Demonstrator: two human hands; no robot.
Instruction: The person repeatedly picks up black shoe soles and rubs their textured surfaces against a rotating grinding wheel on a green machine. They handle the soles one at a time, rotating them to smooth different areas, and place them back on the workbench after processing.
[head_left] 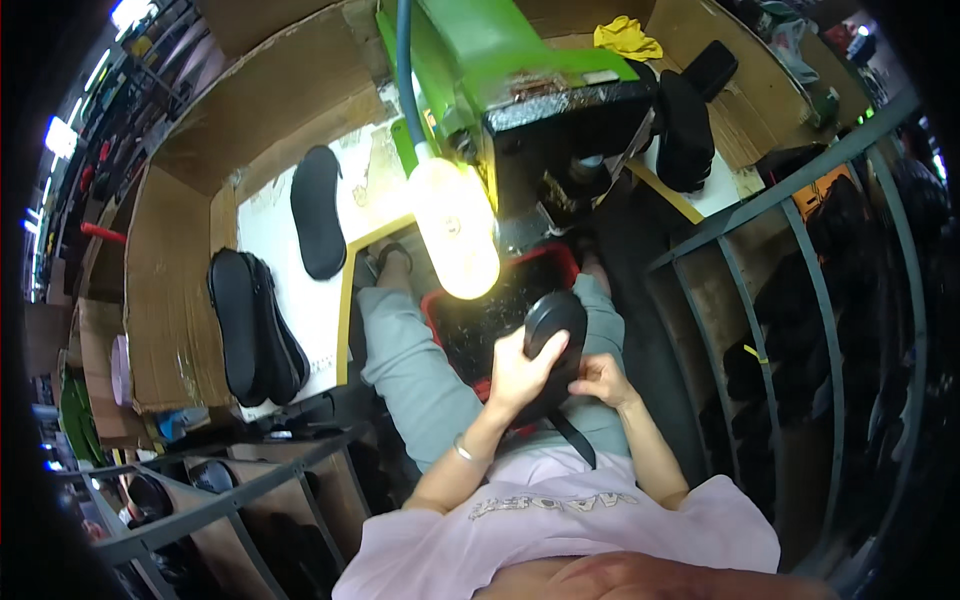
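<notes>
In front of my lap I hold a black shoe sole (562, 318), tilted, with its rounded end pointing away from me. My left hand (524, 372) is closed round its left side, the thumb lying across the face. At the sole's right edge, my right hand (604, 382) has its fingers curled in a pinch. What sits between those fingertips is hidden. A narrow black strip (573, 438) hangs below the sole toward my shirt. Beyond my hands, a red-rimmed bin (432, 312) with dark bits in it stands between my legs.
A green machine (480, 40) with a bright lamp (455, 230) stands ahead. On the white tabletop (270, 225) at left lie a single sole (318, 212) and a stack of soles (250, 325). More black soles (684, 135) and a yellow cloth (628, 38) are at right. Metal racks (780, 200) flank me.
</notes>
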